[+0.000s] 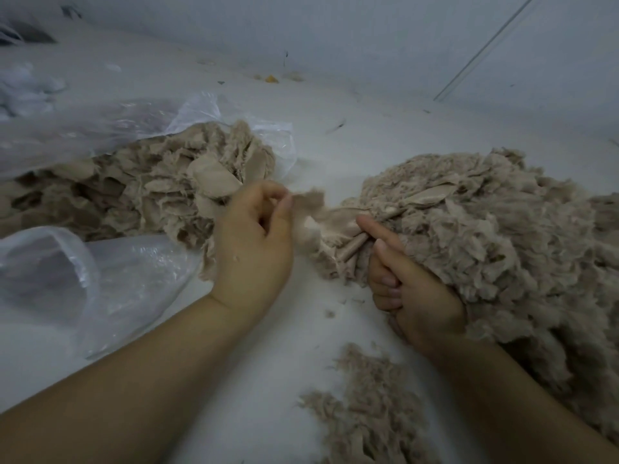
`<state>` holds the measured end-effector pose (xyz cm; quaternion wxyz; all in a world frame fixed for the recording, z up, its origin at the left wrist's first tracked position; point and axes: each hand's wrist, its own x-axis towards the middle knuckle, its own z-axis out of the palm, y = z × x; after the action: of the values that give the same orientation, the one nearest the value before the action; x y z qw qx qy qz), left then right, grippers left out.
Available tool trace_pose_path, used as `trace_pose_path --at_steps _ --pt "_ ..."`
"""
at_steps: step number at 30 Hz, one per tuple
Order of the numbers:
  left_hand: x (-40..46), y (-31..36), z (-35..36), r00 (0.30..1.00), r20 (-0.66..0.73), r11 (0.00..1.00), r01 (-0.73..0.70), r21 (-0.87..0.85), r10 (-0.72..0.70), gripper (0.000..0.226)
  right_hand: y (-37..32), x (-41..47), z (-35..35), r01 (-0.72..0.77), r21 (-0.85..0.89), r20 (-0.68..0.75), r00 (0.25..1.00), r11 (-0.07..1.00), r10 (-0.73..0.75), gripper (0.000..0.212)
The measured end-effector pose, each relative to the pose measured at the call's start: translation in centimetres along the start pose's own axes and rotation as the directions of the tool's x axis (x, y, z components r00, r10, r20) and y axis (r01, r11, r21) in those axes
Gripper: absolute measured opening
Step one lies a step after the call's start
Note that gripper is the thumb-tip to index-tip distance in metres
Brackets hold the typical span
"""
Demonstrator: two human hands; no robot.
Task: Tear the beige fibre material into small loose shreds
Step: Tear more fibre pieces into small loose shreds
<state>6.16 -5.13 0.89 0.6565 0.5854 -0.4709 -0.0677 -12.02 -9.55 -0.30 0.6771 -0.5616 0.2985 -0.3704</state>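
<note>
A piece of beige fibre material (330,229) stretches between my two hands at the centre. My left hand (253,242) pinches its fluffy left end between thumb and fingertips. My right hand (407,293) grips the bunched right end, thumb on top, fingers curled under. A big heap of torn beige shreds (495,229) lies right beside and behind the right hand. A heap of larger beige pieces (144,189) spills from a clear plastic bag (110,128) on the left.
A second crumpled clear plastic bag (100,279) lies at the lower left under my left forearm. A small patch of loose shreds (365,406) sits at the bottom centre. The white floor (335,155) meets a pale wall (368,45) behind.
</note>
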Motion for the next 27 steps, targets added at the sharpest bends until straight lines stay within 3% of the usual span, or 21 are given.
trace_pose_path --at_steps 2,5,7,9,11,14,16,18,20,23,27 --pt "1.2 -0.6 -1.0 0.999 0.038 0.967 0.001 0.255 -0.011 0.012 -0.1 0.0 0.2 -0.005 0.003 -0.006 1.0 1.0 0.005 0.048" --pt "2.1 -1.5 -1.8 0.972 0.229 0.679 -0.204 0.705 0.054 0.014 -0.3 0.0 0.3 -0.013 0.015 -0.01 1.0 1.0 0.013 0.046" --pt "1.7 -1.1 -1.5 0.947 0.291 0.594 -0.311 0.742 0.132 0.014 -0.2 0.1 0.3 -0.006 0.012 -0.005 1.0 1.0 0.006 0.044" --pt "1.0 0.0 -0.3 0.919 0.325 0.697 -0.384 0.606 0.223 0.026 0.0 0.1 0.2 -0.003 0.015 -0.003 1.0 1.0 0.003 0.038" --pt "0.8 0.9 1.5 0.911 0.387 0.817 -0.331 0.472 0.145 0.04 0.1 0.1 0.1 -0.009 0.011 0.004 1.0 1.0 0.009 0.036" --pt "0.9 0.9 3.5 0.905 0.425 0.906 -0.181 0.382 0.002 0.025 0.1 -0.1 0.1 0.001 0.025 0.012 1.0 1.0 -0.002 0.044" --pt "0.3 0.7 3.7 0.91 0.412 0.96 -0.158 0.233 0.051 0.025 0.1 0.0 0.1 0.014 0.03 -0.015 1.0 0.999 -0.014 0.047" --pt "-1.0 0.9 3.4 0.862 0.489 0.977 -0.195 0.081 0.131 0.023 0.1 0.3 0.2 -0.038 0.029 -0.059 0.997 0.999 0.04 0.043" --pt "-2.2 1.0 3.2 0.826 0.55 0.992 -0.105 -0.068 0.125 0.019 0.1 0.5 0.3 -0.112 0.019 -0.094 0.989 0.993 0.114 0.033" --pt "-2.5 1.0 2.6 0.867 0.496 0.956 0.118 -0.267 0.032 0.023 -0.1 0.5 0.6 -0.18 -0.02 -0.139 0.975 0.984 0.175 0.03" --pt "-2.3 1.4 1.9 0.915 0.404 0.897 0.167 -0.41 0.015 0.023 -0.3 0.9 0.9 -0.231 -0.082 -0.225 0.952 0.969 0.208 0.035"
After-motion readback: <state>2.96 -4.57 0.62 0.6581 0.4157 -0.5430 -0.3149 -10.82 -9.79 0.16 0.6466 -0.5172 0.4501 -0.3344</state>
